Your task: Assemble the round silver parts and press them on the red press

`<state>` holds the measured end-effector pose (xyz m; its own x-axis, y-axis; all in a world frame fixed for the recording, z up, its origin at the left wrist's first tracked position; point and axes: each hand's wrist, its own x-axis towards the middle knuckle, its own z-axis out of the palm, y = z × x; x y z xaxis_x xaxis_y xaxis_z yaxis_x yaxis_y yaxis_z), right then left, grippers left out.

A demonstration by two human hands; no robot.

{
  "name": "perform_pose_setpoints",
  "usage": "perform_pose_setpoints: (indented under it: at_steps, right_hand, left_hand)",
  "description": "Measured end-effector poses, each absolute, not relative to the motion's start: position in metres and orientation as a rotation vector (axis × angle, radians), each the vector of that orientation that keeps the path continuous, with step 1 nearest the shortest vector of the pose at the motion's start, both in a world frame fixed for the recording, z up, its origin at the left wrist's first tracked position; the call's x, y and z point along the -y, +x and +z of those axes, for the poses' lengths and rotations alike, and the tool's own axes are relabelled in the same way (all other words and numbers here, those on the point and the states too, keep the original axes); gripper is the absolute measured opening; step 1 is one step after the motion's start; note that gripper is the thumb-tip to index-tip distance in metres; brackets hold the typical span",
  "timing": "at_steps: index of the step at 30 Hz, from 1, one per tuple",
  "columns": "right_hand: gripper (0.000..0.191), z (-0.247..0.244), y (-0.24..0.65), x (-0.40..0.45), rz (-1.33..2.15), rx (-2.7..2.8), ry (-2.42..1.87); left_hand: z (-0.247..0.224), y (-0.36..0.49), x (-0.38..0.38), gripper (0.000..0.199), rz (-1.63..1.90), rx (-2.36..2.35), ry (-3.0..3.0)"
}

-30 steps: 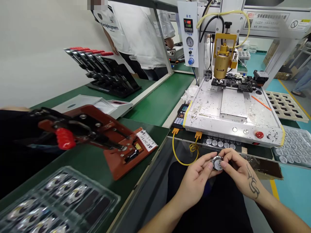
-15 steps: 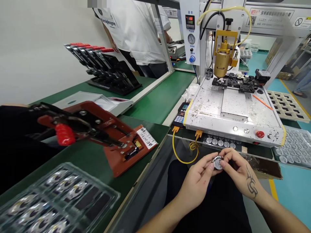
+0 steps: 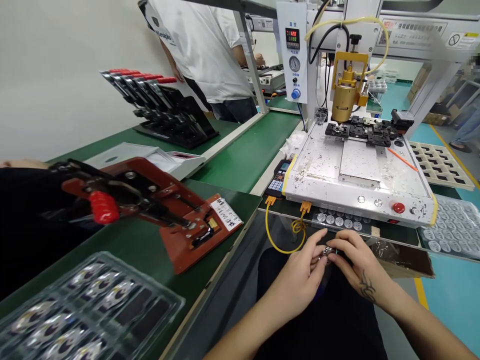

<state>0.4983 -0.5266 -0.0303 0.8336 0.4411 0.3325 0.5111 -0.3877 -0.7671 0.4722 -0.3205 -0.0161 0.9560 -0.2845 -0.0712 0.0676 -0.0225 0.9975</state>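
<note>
Above my lap, a small round silver part, about the size of a watch case, is pinched between the fingers of both hands. My left hand grips its left side, with the index finger stretched up and away from the part. My right hand pinches the right side between thumb and fingers. Fingertips cover much of the part, which is turned nearly edge-on, so its faces hardly show.
Ahead stands a white bench machine with a gold dispensing head. To the left are a red-handled toggle clamp fixture and a clear tray of shiny parts. A co-worker in a white shirt stands beyond. Round pieces fill a plastic tray at right.
The silver part has tilted from showing its flat face to nearly edge-on and shifted slightly left. My left index finger has lifted off it. My right hand has turned and moved left.
</note>
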Motion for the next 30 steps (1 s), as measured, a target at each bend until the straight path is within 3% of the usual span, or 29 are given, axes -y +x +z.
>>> perform_pose_setpoints:
  at_steps: [2, 5, 9, 14, 18, 21, 25, 27, 30]
  right_hand:
    - [0.011, -0.028, 0.501, 0.523, -0.09, 0.607, -1.959]
    - [0.025, -0.027, 0.504, 0.515, 0.061, 0.311, -1.744]
    - [0.043, -0.028, 0.505, 0.502, 0.282, 0.132, -1.479]
    - [0.043, -0.029, 0.502, 0.495, 0.315, 0.144, -1.478]
    - [0.034, -0.024, 0.505, 0.503, 0.262, 0.319, -1.615]
    - [0.045, -0.015, 0.515, 0.509, 0.169, 0.696, -1.811]
    - [0.044, -0.003, 0.532, 0.509, 0.035, 1.08, -1.944]
    - [0.044, 0.0, 0.539, 0.506, -0.042, 1.12, -1.955]
    - [0.04, 0.004, 0.55, 0.5, -0.101, 1.083, -1.979]
  left_hand:
    - [-0.012, 0.476, 0.316, 0.056, -0.241, 0.127, 1.515]
    - [-0.011, 0.478, 0.315, 0.058, -0.151, 0.023, 1.402]
    - [-0.013, 0.476, 0.319, 0.031, -0.169, -0.027, 1.398]
    - [-0.008, 0.471, 0.317, 0.031, -0.18, -0.064, 1.398]
    - [-0.006, 0.473, 0.313, 0.033, -0.183, -0.077, 1.408]
    - [-0.008, 0.473, 0.312, 0.035, -0.185, -0.081, 1.431]
    - [0.008, 0.471, 0.301, 0.028, -0.151, -0.003, 1.539]
    - [0.03, 0.472, 0.282, 0.022, -0.014, 0.128, 1.733]
    - [0.075, 0.482, 0.23, 0.017, 0.535, 0.315, 2.075]
